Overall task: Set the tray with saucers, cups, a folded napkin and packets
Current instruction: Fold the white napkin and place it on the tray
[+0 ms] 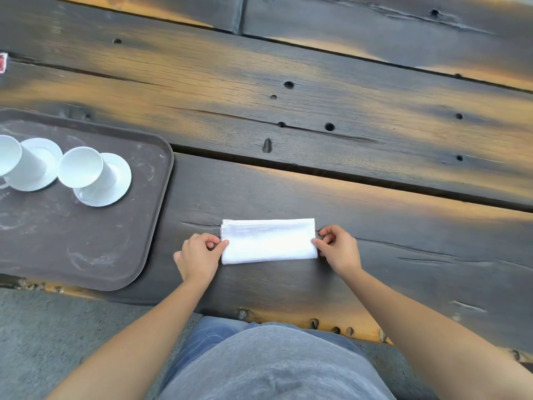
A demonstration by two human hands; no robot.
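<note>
A white napkin (268, 241), folded into a long rectangle, lies flat on the dark wooden table (317, 111) in front of me. My left hand (199, 256) pinches its left end between thumb and fingers. My right hand (337, 246) pinches its right end the same way. To the left sits a brown tray (86, 249). On it stand two white cups, one (83, 168) on a white saucer (115, 183), the other (11, 157) on a second saucer (43, 160) at the frame's left edge.
A red and white packet (3, 66) shows at the far left edge of the table. The table's near edge runs just before my body, with grey floor (57, 327) below. The tray's near half is bare.
</note>
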